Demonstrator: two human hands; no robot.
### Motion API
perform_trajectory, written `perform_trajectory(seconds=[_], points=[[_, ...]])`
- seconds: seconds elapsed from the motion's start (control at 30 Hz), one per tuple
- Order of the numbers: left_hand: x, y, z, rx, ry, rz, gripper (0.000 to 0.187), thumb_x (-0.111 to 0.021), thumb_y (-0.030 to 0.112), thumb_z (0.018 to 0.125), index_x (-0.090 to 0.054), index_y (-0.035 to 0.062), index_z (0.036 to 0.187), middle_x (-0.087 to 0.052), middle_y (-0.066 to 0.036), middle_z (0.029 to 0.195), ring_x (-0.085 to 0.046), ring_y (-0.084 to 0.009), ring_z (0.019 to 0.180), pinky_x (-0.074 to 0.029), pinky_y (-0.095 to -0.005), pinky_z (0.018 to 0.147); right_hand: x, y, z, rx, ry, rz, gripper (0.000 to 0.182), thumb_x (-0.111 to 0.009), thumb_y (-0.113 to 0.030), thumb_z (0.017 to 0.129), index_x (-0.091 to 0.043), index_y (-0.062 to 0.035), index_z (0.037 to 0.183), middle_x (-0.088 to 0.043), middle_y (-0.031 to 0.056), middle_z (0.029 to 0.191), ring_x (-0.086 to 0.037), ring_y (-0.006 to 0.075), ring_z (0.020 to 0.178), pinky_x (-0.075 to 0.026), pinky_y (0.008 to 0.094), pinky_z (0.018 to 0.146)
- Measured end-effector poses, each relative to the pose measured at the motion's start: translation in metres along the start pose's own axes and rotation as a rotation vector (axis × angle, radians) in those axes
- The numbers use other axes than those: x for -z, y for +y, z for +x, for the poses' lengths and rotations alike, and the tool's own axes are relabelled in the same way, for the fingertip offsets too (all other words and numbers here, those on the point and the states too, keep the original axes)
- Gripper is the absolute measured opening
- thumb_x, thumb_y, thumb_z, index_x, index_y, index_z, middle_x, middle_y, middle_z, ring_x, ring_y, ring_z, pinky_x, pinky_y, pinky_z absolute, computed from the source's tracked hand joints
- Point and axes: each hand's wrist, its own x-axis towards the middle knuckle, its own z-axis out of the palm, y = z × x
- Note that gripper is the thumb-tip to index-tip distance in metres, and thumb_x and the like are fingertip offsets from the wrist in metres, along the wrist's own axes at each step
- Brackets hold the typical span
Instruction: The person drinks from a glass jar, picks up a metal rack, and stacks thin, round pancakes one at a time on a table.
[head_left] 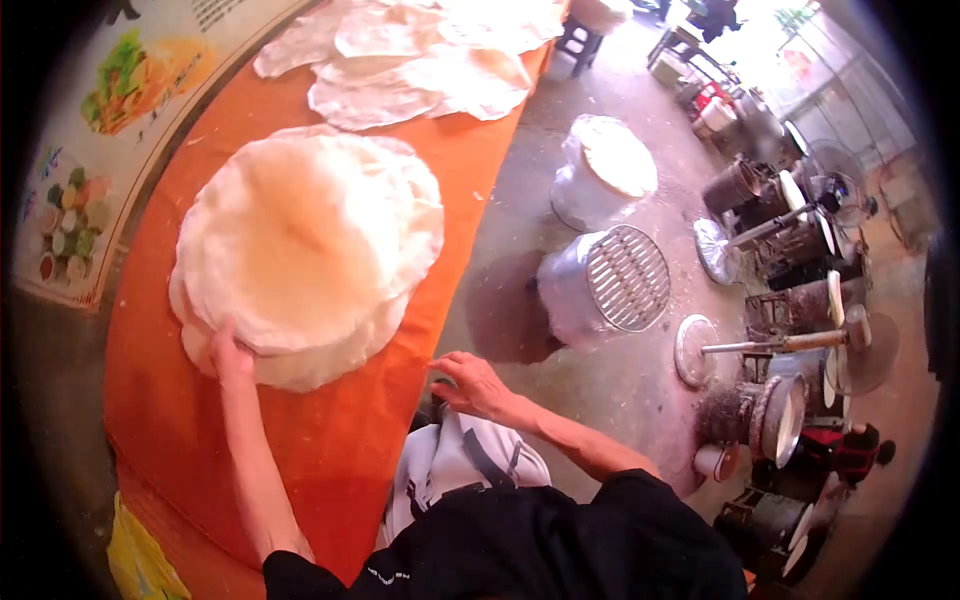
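Note:
A stack of thin, round, pale flatbreads (300, 235) lies on the orange-covered table (300, 460), its layers slightly out of line. At the near left edge of the stack, my left hand (232, 352) pinches the rim of a flatbread; its fingertips are partly hidden by the bread. My right hand (474, 385) is beside the table's right edge, away from the stack. Its fingers are loosely bent and apart, and nothing shows in them.
More flatbreads (420, 70) lie spread at the table's far end. To the right, a round metal grate (628, 278) tops a wrapped drum, with another covered drum (615, 157) behind. Standing fans (780, 343) and several stoves line the right side. A person (850, 452) is at far right.

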Motion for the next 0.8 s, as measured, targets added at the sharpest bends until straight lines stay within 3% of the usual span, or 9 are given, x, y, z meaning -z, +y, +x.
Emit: perform_trajectory(seconds=[0.17, 0.23, 0.33, 0.5, 0.57, 0.63, 0.73, 0.77, 0.8], points=[[0.020, -0.012, -0.058, 0.086, 0.007, 0.028, 0.043, -0.068, 0.023, 0.089, -0.055, 0.0059, 0.126, -0.062, -0.004, 0.114, -0.059, -0.0208, 0.101, -0.051, -0.0380, 0.084, 0.014, -0.008, -0.012, -0.164, 0.094, 0.040, 0.035, -0.072, -0.019, 0.084, -0.064, -0.0042, 0.115, -0.066, 0.0180, 0.101, -0.065, 0.0358, 0.087, -0.053, 0.0422, 0.074], [0.042, -0.025, -0.072, 0.061, 0.195, 0.151, 0.044, -0.069, 0.026, 0.089, -0.055, 0.0076, 0.126, -0.062, -0.004, 0.114, -0.059, -0.0201, 0.103, -0.050, -0.0374, 0.085, 0.015, -0.010, -0.017, -0.283, 0.091, 0.061, 0.036, -0.072, -0.021, 0.086, -0.064, -0.0039, 0.116, -0.068, 0.0178, 0.097, -0.067, 0.0326, 0.082, -0.054, 0.0413, 0.071], [0.056, -0.034, -0.108, 0.205, 0.203, 0.331, 0.047, -0.069, 0.027, 0.088, -0.053, 0.0088, 0.128, -0.061, -0.005, 0.115, -0.059, -0.0220, 0.104, -0.050, -0.0376, 0.086, 0.008, 0.007, 0.010, -0.463, 0.202, 0.405, 0.036, -0.070, -0.027, 0.089, -0.065, 0.0010, 0.110, -0.067, 0.0101, 0.086, -0.065, 0.0211, 0.074, -0.054, 0.0360, 0.067], [0.057, -0.057, -0.126, 0.324, 0.167, -0.045, 0.051, -0.071, 0.025, 0.086, -0.049, 0.0070, 0.128, -0.058, -0.014, 0.118, -0.058, -0.0292, 0.105, -0.052, -0.0448, 0.090, 0.005, 0.036, 0.086, -0.615, 0.286, 1.039, 0.035, -0.067, -0.028, 0.093, -0.062, -0.0004, 0.114, -0.064, 0.0075, 0.086, -0.064, 0.0156, 0.071, -0.055, 0.0303, 0.063], [0.025, -0.039, -0.155, 0.298, 0.135, -0.033, 0.048, -0.072, 0.022, 0.084, -0.050, 0.0086, 0.124, -0.059, -0.010, 0.115, -0.059, -0.0271, 0.105, -0.053, -0.0428, 0.088, 0.024, 0.013, 0.099, -0.675, 0.235, 1.049, 0.023, -0.065, -0.022, 0.094, -0.060, -0.0019, 0.104, -0.065, 0.0090, 0.086, -0.066, 0.0193, 0.074, -0.057, 0.0330, 0.067], [0.039, -0.070, -0.170, 0.213, 0.151, -0.170, 0.047, -0.068, 0.028, 0.088, -0.051, 0.0069, 0.126, -0.060, -0.011, 0.119, -0.059, -0.0247, 0.108, -0.049, -0.0421, 0.095, 0.022, 0.067, 0.100, -0.515, 0.050, 0.983, 0.021, -0.052, -0.019, 0.100, -0.060, -0.0005, 0.105, -0.067, 0.0146, 0.097, -0.068, 0.0270, 0.084, -0.057, 0.0365, 0.074], [0.020, -0.076, -0.195, 0.182, 0.276, -0.072, 0.053, -0.074, 0.028, 0.083, -0.047, 0.0092, 0.124, -0.062, -0.008, 0.106, -0.063, -0.0209, 0.095, -0.055, -0.0403, 0.082, 0.043, 0.083, 0.119, -0.593, -0.072, 1.186, 0.038, -0.044, -0.030, 0.103, -0.049, 0.0013, 0.124, -0.063, 0.0254, 0.114, -0.065, 0.0374, 0.106, -0.055, 0.0425, 0.087], [0.010, -0.081, -0.198, 0.207, 0.375, 0.006, 0.056, -0.078, 0.028, 0.079, -0.047, 0.0093, 0.122, -0.061, -0.007, 0.103, -0.064, -0.0201, 0.091, -0.056, -0.0412, 0.077, 0.052, 0.079, 0.132, -0.678, -0.154, 1.038, 0.041, -0.040, -0.029, 0.103, -0.045, 0.0025, 0.129, -0.058, 0.0290, 0.122, -0.060, 0.0416, 0.115, -0.053, 0.0438, 0.093], [-0.007, -0.072, -0.209, 0.156, 0.477, -0.081, 0.061, -0.079, 0.030, 0.077, -0.046, 0.0079, 0.124, -0.061, -0.008, 0.102, -0.063, -0.0205, 0.090, -0.056, -0.0414, 0.076, 0.051, 0.084, 0.144, -0.812, -0.004, 0.951, 0.046, -0.043, -0.029, 0.102, -0.043, 0.0022, 0.135, -0.051, 0.0298, 0.131, -0.057, 0.0389, 0.119, -0.052, 0.0429, 0.096]])
